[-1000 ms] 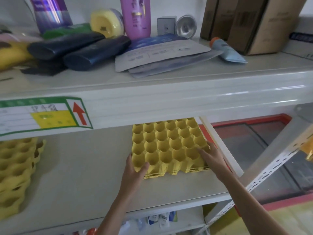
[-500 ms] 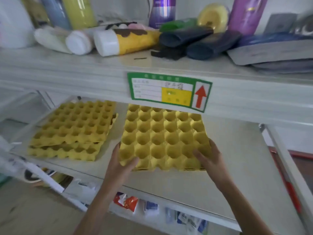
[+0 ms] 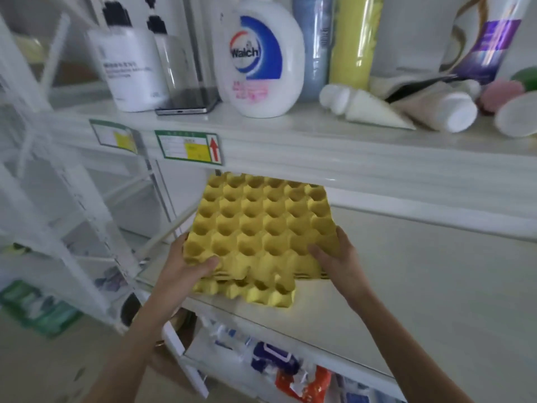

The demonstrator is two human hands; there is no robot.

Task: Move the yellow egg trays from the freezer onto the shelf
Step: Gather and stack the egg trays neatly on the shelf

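Head view showed the held egg trays (image 3: 261, 228), half a second earlier beside the shelf's stack (image 3: 247, 295), now atop it, left hand (image 3: 186, 267) and right hand (image 3: 338, 261) gripping their near corners; placement seemed almost complete.

Egg trays (image 3: 263, 228) matt moulded pulp; shelf (image 3: 421, 301) smooth, slightly glossy.

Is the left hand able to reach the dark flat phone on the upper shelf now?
Probably not at once: the left hand grips the stacked yellow egg trays together with the right hand. The way up to the dark flat phone looks free, once that hand lets go.
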